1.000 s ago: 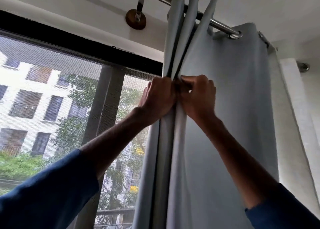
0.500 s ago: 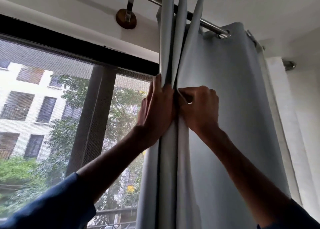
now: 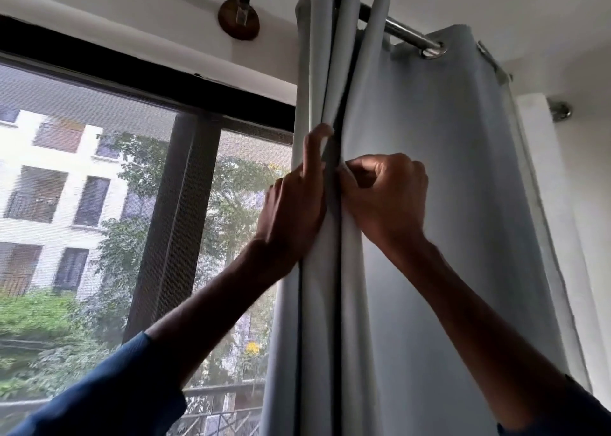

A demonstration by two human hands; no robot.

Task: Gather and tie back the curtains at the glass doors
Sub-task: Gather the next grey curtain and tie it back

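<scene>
A pale grey curtain (image 3: 429, 204) hangs by metal eyelets from a steel rod (image 3: 400, 34) above the glass door (image 3: 99, 221). Its left part is bunched into several narrow vertical folds (image 3: 317, 72). My left hand (image 3: 294, 211) lies flat against the left side of those folds, fingers straight and pointing up. My right hand (image 3: 386, 197) is just to the right of it, fingers curled, pinching the edge of a fold between thumb and fingers. Both hands are raised to about the level of the door's top frame.
A dark door frame (image 3: 172, 224) runs beside the curtain, with a mesh screen, trees and a white building beyond. A round wooden rod bracket (image 3: 238, 19) sits on the wall above. A white wall (image 3: 588, 237) and a second bracket (image 3: 560, 111) are at the right.
My left hand has gone from gripping the folds to lying flat with fingers straight up. Both hands have slid lower along the curtain, and the view has shifted.
</scene>
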